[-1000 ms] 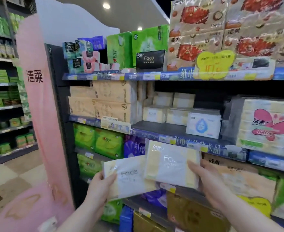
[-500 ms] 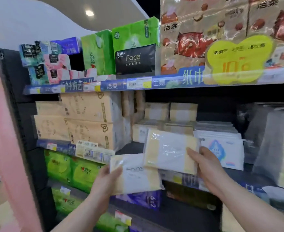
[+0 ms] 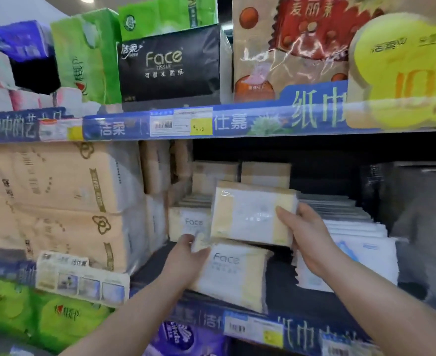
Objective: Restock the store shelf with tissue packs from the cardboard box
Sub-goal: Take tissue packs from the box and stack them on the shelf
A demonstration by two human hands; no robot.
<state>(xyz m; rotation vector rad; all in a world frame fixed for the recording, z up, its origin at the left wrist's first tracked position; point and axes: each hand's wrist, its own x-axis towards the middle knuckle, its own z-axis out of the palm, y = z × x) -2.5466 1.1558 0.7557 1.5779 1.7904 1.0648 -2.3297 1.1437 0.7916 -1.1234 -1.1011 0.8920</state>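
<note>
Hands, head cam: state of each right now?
Left hand: closed on the lower Face tissue pack, over the shelf front.
Right hand: closed on the upper tissue pack.

Two Face tissue packs, cream-yellow ends with a white middle panel, clear wrap. Lower pack (image 3: 233, 274) lies flat on the dark middle shelf (image 3: 155, 268) near its front edge, "Face" print facing up, left hand (image 3: 186, 260) gripping its left end. Upper pack (image 3: 253, 214) tilted, front face toward camera, just above the lower pack, right hand (image 3: 306, 235) gripping its right end. More Face packs (image 3: 188, 223) sit stacked behind on the same shelf.
</note>
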